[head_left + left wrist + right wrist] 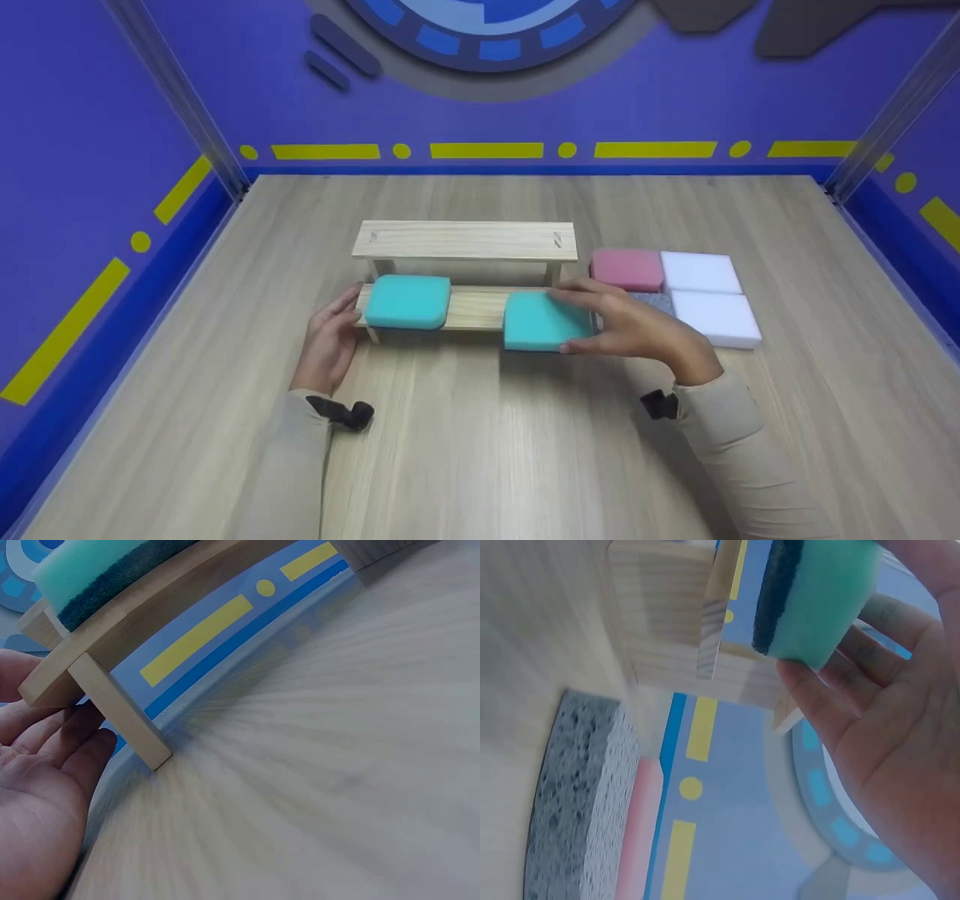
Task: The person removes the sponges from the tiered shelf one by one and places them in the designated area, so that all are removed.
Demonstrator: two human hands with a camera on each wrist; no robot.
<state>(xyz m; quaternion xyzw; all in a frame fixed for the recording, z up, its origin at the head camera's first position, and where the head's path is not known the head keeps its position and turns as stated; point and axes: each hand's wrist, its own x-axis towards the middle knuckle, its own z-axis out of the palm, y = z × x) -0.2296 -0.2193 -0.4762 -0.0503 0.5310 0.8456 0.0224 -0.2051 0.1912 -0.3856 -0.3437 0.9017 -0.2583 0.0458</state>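
Observation:
A low two-tier wooden stand [476, 307] is at the middle of the table. My left hand [328, 337] holds the left end of its front plank, with fingers under the board in the left wrist view. One teal sponge [409, 301] with a dark scouring side underneath lies on that plank near its left end. My right hand [634, 326] pinches a second teal sponge [544, 322] by its right side, thumb at the near edge and fingers at the far one. In the right wrist view a gap shows between this sponge and the plank.
Right of the stand, a pink sponge [627, 270], two white foam blocks [701, 273] and a grey speckled sponge [570, 787] lie together, the grey one partly behind my right hand in the head view. The stand's higher rear plank [465, 240] is bare. Blue panels [510, 120] enclose the table.

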